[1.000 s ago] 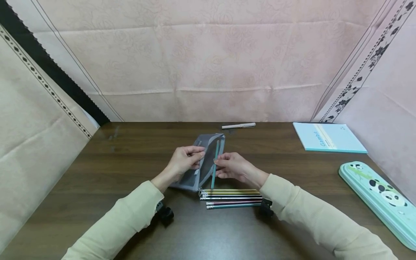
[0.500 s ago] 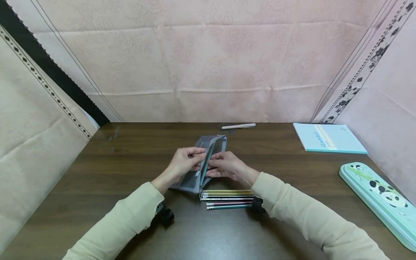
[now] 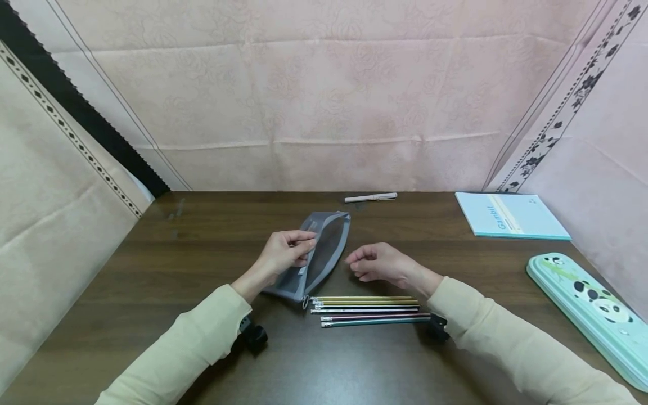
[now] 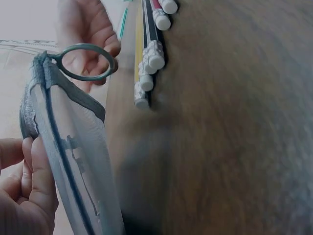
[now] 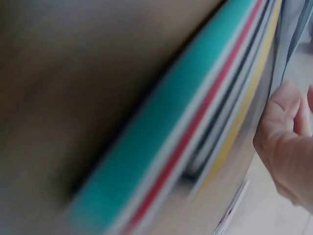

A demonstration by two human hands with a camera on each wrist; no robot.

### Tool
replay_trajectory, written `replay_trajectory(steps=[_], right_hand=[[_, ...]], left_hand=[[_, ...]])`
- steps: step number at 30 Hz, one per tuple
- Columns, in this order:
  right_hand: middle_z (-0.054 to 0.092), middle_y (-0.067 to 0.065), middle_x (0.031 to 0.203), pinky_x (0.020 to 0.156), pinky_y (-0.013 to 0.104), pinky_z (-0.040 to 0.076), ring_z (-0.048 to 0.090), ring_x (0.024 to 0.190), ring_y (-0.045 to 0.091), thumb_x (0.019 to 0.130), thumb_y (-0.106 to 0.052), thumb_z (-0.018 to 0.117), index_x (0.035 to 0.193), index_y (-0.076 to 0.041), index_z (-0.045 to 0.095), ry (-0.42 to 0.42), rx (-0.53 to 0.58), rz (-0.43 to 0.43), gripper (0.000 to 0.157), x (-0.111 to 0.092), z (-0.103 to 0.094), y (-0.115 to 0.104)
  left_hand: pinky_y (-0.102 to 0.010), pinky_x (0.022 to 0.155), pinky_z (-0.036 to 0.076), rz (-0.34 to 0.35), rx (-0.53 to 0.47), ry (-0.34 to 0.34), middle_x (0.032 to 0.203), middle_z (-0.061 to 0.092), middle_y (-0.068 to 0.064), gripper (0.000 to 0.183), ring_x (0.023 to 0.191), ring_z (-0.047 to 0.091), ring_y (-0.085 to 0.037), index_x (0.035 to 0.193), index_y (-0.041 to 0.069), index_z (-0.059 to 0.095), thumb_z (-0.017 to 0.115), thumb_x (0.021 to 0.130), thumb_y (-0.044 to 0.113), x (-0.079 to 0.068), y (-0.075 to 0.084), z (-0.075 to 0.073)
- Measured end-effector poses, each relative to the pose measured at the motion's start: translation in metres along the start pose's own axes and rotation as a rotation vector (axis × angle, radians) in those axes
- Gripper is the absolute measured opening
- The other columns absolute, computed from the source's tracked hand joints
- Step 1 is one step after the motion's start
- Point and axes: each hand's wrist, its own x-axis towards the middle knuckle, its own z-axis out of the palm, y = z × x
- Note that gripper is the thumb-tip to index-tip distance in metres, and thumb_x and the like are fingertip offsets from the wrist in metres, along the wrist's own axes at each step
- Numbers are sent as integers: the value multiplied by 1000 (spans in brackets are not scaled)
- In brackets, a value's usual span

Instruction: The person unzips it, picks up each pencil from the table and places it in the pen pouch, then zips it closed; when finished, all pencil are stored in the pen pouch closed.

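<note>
My left hand (image 3: 280, 256) pinches the near edge of a grey mesh zip pouch (image 3: 329, 247), whose mouth gapes to the right. In the left wrist view a ring pull hangs from the end of its zipper (image 4: 46, 88). My right hand (image 3: 387, 264) hovers just right of the pouch, apart from it, with loosely curled fingers and nothing in them. Below it, several pencils (image 3: 374, 321) lie side by side on the table, coloured gold, black, white, dark red and teal. Their white erasers (image 4: 156, 61) point towards the pouch. The pouch's contents are hard to make out.
A white pen (image 3: 370, 197) lies at the table's back edge. Further right are a light blue notebook (image 3: 511, 215) and a mint pencil case (image 3: 587, 315) with pandas. Patterned cloth (image 3: 324, 101) hangs behind and at both sides of the brown table (image 3: 177, 315).
My right hand lowered a teal pencil into the pouch, let it go and drew back to the right. The pouch mouth widened again, while my left hand stayed nearly in place.
</note>
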Motion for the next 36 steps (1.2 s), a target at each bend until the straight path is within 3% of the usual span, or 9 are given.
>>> replay_trajectory(steps=[6, 14, 19, 26, 36], right_hand=[[65, 7, 97, 80, 29, 53, 58, 85, 13, 91, -5, 60, 112, 9, 59, -127, -124, -10, 25, -10, -24, 13], [64, 1, 88, 76, 23, 47, 55, 81, 12, 87, -3, 63, 108, 8, 62, -244, -242, -75, 24, -9, -28, 16], [63, 1, 89, 76, 24, 46, 54, 80, 12, 87, -3, 64, 106, 5, 64, -258, -282, -87, 20, -9, -26, 18], [63, 2, 83, 64, 22, 42, 48, 67, 11, 87, -2, 63, 102, 5, 66, -280, -330, -129, 16, -10, -23, 18], [57, 0, 77, 61, 19, 40, 48, 66, 11, 84, -2, 66, 97, 4, 67, -271, -403, -168, 15, -10, -19, 17]], left_hand=[[-22, 63, 54, -7, 13, -6, 98, 67, -13, 30, 65, 58, -7, 120, 4, 63, 61, 92, 14, 0, -2, -2], [-22, 63, 54, -7, 19, -8, 100, 67, -15, 30, 65, 58, -7, 120, 4, 63, 61, 93, 14, 0, -3, -2], [-23, 64, 54, -20, 21, -6, 101, 67, -16, 29, 65, 58, -7, 119, 5, 64, 61, 93, 15, 0, -3, -2], [-22, 63, 54, -15, 20, -13, 102, 67, -16, 29, 64, 58, -6, 120, 3, 63, 60, 93, 14, 0, -4, -2], [-22, 62, 54, -14, 17, -12, 103, 66, -17, 29, 65, 58, -7, 119, 3, 64, 61, 93, 14, 2, -4, -1]])
